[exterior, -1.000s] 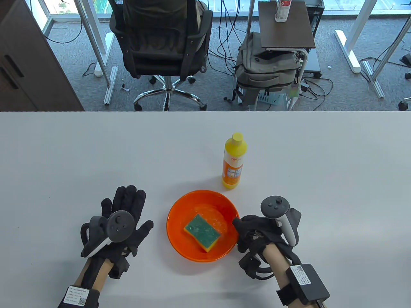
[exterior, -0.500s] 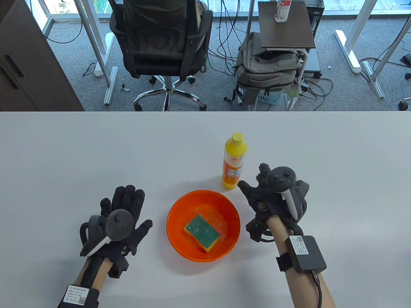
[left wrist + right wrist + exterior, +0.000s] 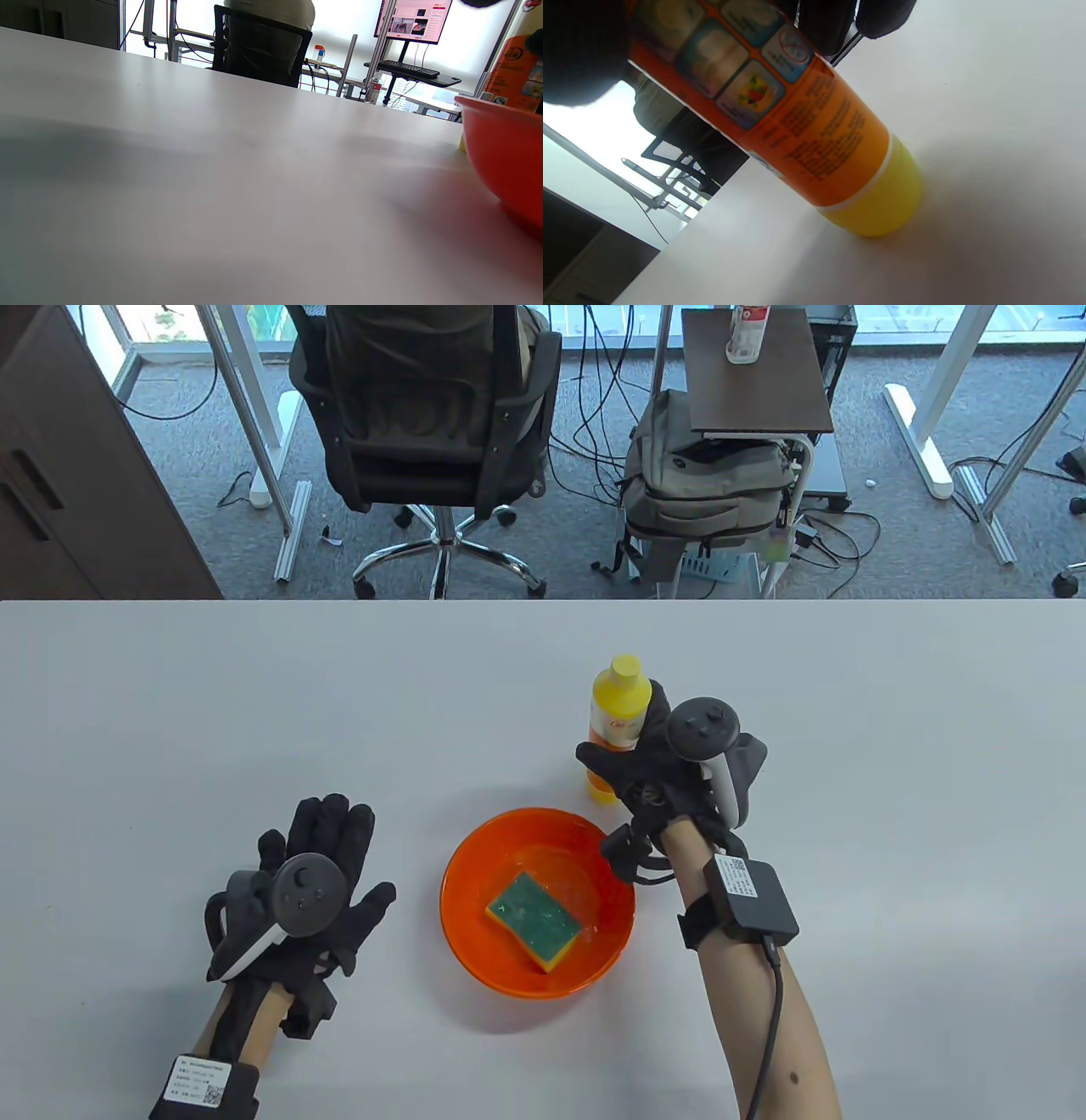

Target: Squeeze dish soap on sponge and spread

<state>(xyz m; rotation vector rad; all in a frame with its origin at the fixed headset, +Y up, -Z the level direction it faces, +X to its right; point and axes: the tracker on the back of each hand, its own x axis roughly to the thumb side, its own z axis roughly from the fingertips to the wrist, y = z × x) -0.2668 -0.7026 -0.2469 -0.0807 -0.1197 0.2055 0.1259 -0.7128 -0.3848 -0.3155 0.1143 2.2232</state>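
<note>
White table (image 3: 170,712): right hand (image 3: 670,772) wraps upright soap bottle (image 3: 618,708), grasp step. Left hand (image 3: 314,891) flat, fingers spread. Next, likely: lift, tip over sponge (image 3: 533,919) in near orange bowl (image 3: 475,950).

Grey carpet (image 3: 127,475), black office chair (image 3: 424,415), grey backpack (image 3: 704,492), cables, bright windows; monitor (image 3: 413,21) possibly behind.

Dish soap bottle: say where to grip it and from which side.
Grip the dish soap bottle around its labelled middle, coming from its right, as the right hand does. It stands upright with a round, even body, and the orange bowl crowds its near side.
</note>
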